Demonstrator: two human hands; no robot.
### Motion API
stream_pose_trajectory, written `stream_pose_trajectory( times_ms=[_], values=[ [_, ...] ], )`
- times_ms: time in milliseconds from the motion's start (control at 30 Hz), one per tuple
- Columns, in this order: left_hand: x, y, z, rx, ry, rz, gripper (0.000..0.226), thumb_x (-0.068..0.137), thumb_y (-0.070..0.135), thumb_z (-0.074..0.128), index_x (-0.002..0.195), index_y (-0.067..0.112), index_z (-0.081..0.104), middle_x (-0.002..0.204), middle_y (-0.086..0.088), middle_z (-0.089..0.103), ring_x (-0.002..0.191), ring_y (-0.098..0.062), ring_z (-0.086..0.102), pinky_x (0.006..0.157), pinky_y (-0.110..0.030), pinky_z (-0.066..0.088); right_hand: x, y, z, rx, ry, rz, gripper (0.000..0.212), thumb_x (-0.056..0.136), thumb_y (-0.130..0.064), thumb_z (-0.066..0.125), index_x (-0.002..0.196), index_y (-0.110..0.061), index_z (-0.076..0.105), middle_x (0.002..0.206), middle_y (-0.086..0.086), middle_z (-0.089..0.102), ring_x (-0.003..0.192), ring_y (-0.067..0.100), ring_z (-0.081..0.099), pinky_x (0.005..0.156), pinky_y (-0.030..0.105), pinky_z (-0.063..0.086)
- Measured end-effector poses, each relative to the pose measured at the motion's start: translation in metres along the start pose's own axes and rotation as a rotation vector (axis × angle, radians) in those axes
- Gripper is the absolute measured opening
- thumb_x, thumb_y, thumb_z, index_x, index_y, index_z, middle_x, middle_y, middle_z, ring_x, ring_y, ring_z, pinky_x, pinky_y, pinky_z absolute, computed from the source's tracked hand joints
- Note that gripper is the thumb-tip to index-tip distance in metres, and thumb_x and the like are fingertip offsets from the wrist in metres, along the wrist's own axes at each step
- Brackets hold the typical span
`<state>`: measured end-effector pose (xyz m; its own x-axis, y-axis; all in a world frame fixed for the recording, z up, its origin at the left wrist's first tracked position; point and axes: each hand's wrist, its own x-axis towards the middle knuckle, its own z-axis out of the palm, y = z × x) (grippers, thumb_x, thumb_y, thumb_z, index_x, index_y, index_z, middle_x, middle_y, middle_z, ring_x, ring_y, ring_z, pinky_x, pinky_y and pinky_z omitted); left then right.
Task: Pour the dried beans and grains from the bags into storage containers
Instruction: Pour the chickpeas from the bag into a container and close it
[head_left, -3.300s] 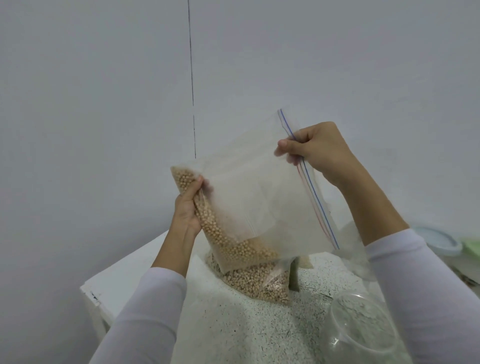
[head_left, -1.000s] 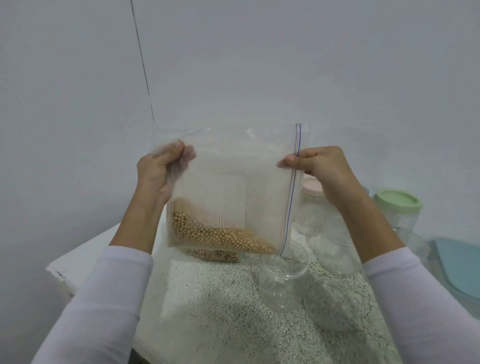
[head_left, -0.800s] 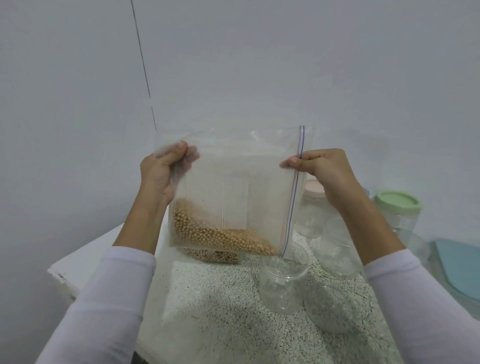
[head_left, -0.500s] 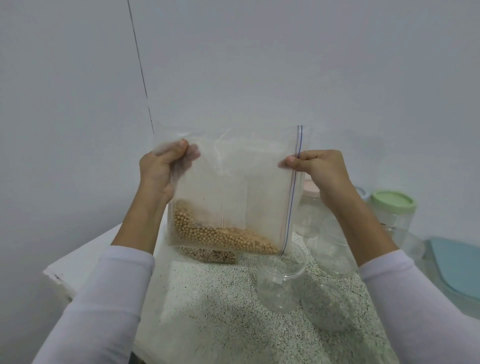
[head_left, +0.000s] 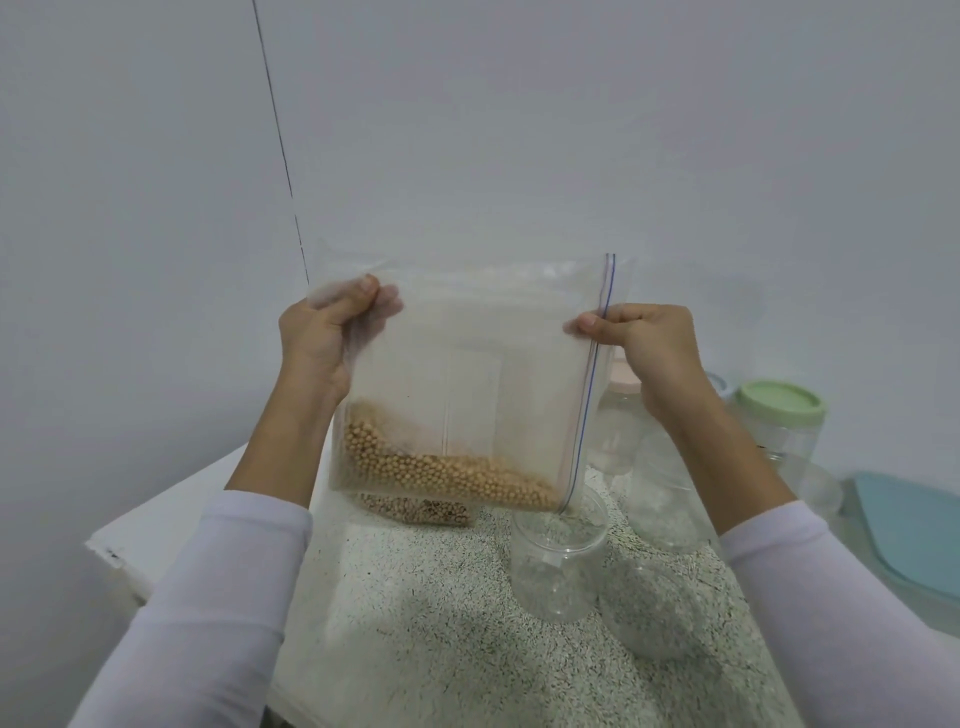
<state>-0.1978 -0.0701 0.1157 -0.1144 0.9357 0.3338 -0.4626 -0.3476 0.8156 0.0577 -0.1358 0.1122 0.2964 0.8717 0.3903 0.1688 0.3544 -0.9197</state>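
Each hand — left (head_left: 317, 338), right (head_left: 641, 340) — pinches the bag (head_left: 483, 374); second bag (head_left: 415, 511) mostly hidden.

Soft, dim, even light; wide-angle edge bending.

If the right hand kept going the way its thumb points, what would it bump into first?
The right hand pinches the bag's zip edge, thumb pointing left. Going that way it would probably push into the clear bag itself first, then the left hand holding the far side. Depth is hard to judge.
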Motion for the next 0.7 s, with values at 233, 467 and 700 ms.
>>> stream_pose_trajectory(
  times_ms=[233, 467, 700],
  values=[
    [-0.005, 0.003, 0.004, 0.045, 0.030, 0.002, 0.015, 0.084, 0.004, 0.066, 0.071, 0.007, 0.070, 0.066, -0.004, 0.072, 0.062, -0.016, 0.071, 0.067, -0.022, 0.057, -0.002, -0.001, -0.004, -0.007, -0.012, 0.019, 0.010, 0.080, -0.007, 0.070, 0.073, -0.013, 0.073, 0.067, -0.010, 0.072, 0.073, -0.004, 0.066, 0.081, 0.010, 0.040],
    [-0.008, 0.006, 0.006, 0.099, 0.013, 0.056, 0.003, 0.083, 0.003, 0.067, 0.081, 0.002, 0.065, 0.067, -0.004, 0.073, 0.064, -0.016, 0.071, 0.066, -0.022, 0.056, -0.003, 0.000, -0.003, 0.013, 0.023, 0.019, 0.010, 0.080, -0.007, 0.070, 0.073, -0.013, 0.073, 0.064, -0.011, 0.071, 0.070, -0.005, 0.065, 0.076, 0.007, 0.038],
    [-0.012, 0.006, 0.009, 0.139, 0.056, 0.103, 0.005, 0.080, 0.000, 0.070, 0.082, -0.002, 0.066, 0.064, -0.001, 0.072, 0.066, -0.011, 0.070, 0.071, -0.022, 0.056, -0.005, 0.000, -0.003, 0.025, 0.020, 0.048, 0.010, 0.079, -0.005, 0.070, 0.071, -0.011, 0.072, 0.062, -0.009, 0.071, 0.067, -0.003, 0.066, 0.087, 0.019, 0.042]
  ],
)
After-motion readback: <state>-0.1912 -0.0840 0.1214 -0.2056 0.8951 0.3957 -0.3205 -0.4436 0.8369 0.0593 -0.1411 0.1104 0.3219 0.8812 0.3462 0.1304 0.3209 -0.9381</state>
